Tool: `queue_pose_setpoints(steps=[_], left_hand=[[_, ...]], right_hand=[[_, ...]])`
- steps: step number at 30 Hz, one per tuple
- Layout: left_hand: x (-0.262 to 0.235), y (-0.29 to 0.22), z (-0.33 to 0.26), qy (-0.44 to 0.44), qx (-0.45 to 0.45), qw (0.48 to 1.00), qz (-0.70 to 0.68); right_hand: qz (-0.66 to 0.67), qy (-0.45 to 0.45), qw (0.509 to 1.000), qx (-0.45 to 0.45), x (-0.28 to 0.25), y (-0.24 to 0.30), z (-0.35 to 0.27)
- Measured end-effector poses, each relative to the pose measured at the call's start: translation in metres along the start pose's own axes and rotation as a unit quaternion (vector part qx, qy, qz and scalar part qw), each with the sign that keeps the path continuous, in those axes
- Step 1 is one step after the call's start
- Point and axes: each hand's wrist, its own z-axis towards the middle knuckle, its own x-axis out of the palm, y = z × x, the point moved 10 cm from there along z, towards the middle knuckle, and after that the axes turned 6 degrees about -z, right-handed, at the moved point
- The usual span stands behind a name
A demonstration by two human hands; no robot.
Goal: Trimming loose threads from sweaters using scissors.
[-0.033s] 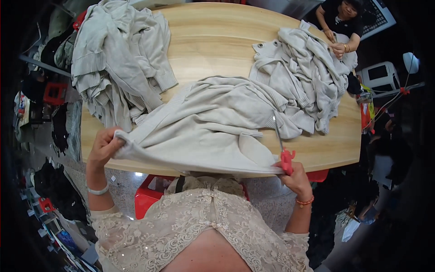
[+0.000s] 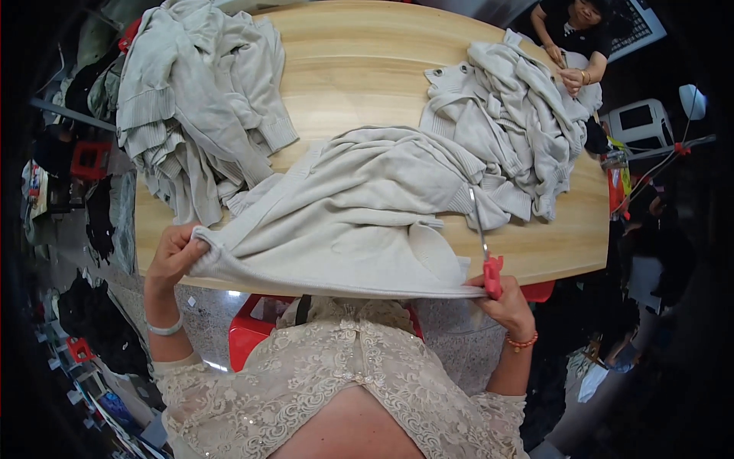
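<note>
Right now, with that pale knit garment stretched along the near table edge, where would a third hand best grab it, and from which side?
Probably the ribbed hem midway between the left hand and the right hand, coming from the near side below the table edge. That band is pulled taut and hangs free there, while the right hand also holds red-handled snips, so stay clear of that end.

My left hand (image 2: 172, 256) sits at about eight o'clock, fingers curled shut in a pinch, forearm dropping straight toward six with a pale bangle on the wrist. My right hand (image 2: 505, 302) is at roughly four o'clock, closed as well, I think in a fist, beads on the wrist, elbow tucked low.
</note>
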Motion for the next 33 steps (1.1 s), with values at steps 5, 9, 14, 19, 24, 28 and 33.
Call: queue_pose_setpoints(steps=[5, 9, 14, 19, 24, 28, 33], left_hand=[[-0.015, 0.110, 0.037, -0.013, -0.094, 0.987, 0.127], [-0.013, 0.181, 0.097, -0.135, 0.052, 0.924, 0.354], [0.118, 0.116, 0.099, -0.117, 0.245, 0.860, 0.432], [0.280, 0.105, 0.095, 0.176, 0.370, 0.869, 0.277], [0.384, 0.113, 0.134, 0.253, 0.390, 0.817, 0.341], [0.421, 0.140, 0.161, 0.260, 0.397, 0.784, 0.400], [0.424, 0.161, 0.171, 0.253, 0.406, 0.769, 0.424]], right_hand=[[-0.089, 0.014, 0.995, 0.039, 0.002, -0.017, 0.021], [-0.387, -0.150, 0.894, 0.171, 0.001, -0.080, 0.069], [-0.510, -0.229, 0.787, 0.259, 0.012, -0.140, 0.020], [-0.431, -0.336, 0.796, 0.262, 0.012, -0.126, -0.037], [-0.314, -0.376, 0.839, 0.236, 0.011, -0.102, -0.064], [-0.336, -0.354, 0.859, 0.157, 0.016, -0.097, -0.067], [-0.329, -0.227, 0.900, 0.173, 0.020, -0.124, -0.059]])
